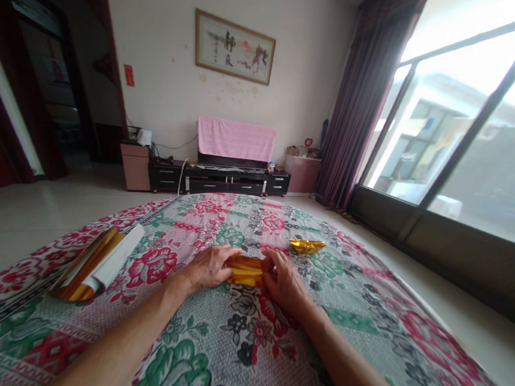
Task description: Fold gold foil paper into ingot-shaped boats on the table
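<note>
A folded piece of shiny gold paper (247, 272) lies at the middle of the flowered cloth, between my two hands. My left hand (209, 266) grips its left end, fingers closed round the edge. At the right end my right hand (286, 281) pinches the paper, with the thumb on the near side. Just beyond my right hand sits a folded gold paper piece (307, 246) with pointed ends, touched by neither hand. On the left of the cloth rests a curled stack of gold and white sheets (98, 263).
The flowered cloth (183, 367) covers a rounded table. Beyond it stand a low black cabinet (224, 184), a screen under a pink cover (236, 138) and a pink side cabinet (303, 176). Large windows and a purple curtain (357, 105) are on the right.
</note>
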`<state>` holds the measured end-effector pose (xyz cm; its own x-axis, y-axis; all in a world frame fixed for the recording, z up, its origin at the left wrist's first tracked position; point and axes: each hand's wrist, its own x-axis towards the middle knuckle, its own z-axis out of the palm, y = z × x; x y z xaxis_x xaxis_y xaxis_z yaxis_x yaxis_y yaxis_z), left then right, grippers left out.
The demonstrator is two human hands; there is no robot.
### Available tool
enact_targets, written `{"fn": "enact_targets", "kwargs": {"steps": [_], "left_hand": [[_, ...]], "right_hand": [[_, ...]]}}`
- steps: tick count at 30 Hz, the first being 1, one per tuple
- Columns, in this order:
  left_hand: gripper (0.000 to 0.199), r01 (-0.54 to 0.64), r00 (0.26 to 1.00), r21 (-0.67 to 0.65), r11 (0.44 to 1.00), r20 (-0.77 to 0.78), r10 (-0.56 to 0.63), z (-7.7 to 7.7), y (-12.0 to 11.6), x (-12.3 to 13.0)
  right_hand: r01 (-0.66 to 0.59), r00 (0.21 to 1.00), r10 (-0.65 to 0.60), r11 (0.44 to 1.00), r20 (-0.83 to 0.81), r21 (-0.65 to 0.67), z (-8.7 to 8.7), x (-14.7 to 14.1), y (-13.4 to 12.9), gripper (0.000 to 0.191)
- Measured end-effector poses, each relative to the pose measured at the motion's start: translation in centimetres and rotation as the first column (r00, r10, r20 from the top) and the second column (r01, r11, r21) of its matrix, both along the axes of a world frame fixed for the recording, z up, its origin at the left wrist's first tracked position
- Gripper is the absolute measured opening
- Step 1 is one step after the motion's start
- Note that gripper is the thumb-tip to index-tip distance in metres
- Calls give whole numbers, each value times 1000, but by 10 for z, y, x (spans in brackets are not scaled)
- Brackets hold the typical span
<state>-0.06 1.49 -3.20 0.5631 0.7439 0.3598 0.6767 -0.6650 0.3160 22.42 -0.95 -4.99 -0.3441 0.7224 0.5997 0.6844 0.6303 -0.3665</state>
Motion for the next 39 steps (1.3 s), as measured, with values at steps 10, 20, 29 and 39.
{"fn": "enact_targets", "kwargs": {"steps": [10, 20, 29, 39], "left_hand": [[16, -7, 1000, -11, 1000, 8, 7, 7, -4, 1], [10, -6, 998, -59, 998, 60, 10, 4, -2, -3], [13, 18, 991, -110, 994, 132, -3, 0, -1, -6], [16, 7, 996, -92, 996, 89, 1, 3, -2, -3]], "right_hand": [[-12, 1000, 12, 1000, -11, 6, 1, 0, -1, 38], [-42, 998, 42, 999, -43, 12, 2, -1, -3, 28], [-49, 998, 50, 998, 38, -33, 3, -1, -6, 26], [-59, 997, 61, 998, 56, -35, 6, -2, -8, 23]]}}
